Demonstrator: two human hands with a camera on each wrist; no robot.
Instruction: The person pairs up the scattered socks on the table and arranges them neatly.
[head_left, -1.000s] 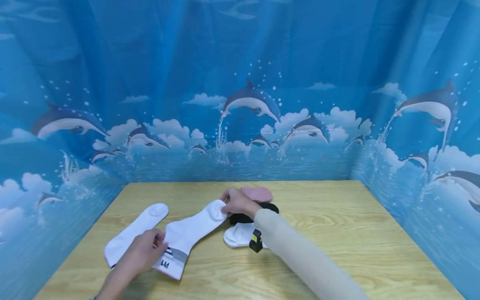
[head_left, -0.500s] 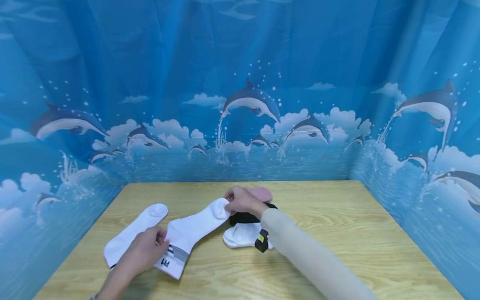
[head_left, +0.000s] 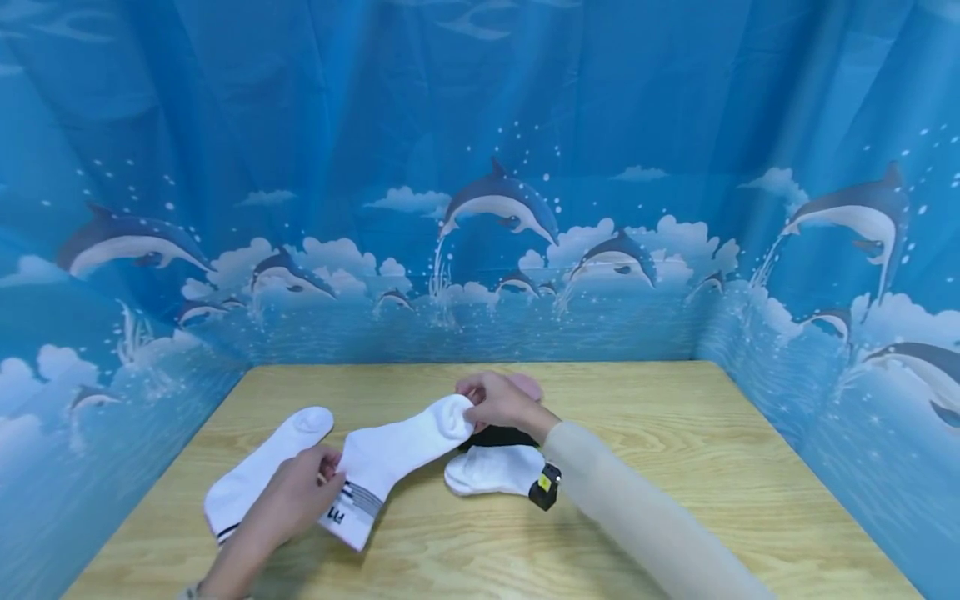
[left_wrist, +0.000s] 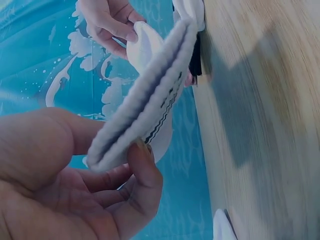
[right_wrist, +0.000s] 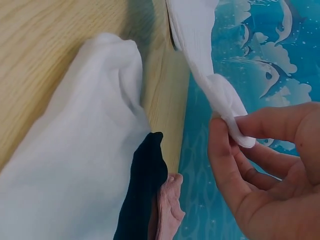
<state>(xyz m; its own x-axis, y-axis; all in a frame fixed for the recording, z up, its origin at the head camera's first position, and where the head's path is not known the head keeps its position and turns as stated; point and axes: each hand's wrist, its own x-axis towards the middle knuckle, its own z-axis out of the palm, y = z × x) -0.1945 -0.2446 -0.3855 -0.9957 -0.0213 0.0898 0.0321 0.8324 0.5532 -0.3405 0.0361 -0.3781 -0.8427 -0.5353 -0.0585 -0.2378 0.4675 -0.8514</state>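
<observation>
Stretched between both hands is a white sock (head_left: 401, 448) with grey stripes and dark lettering near its cuff. My left hand (head_left: 303, 492) pinches the cuff end; in the left wrist view the ribbed opening (left_wrist: 142, 95) sits between thumb and finger. The toe end is pinched by my right hand (head_left: 498, 402), and the right wrist view shows the white toe (right_wrist: 232, 107) between thumb and fingertips. Left of it another white sock (head_left: 266, 471) with a dark band lies flat, its cuff partly behind my left wrist.
Below my right hand lie a white sock (head_left: 495, 469), a black sock (head_left: 502, 437) and a pink sock (head_left: 527, 385), partly hidden by the hand and one another. The wooden table (head_left: 675, 467) is enclosed by a blue dolphin-print curtain (head_left: 480, 100).
Both hands have shifted slightly to the right, carrying the held sock with them. More of the white sock under my right hand shows. The other socks stay put.
</observation>
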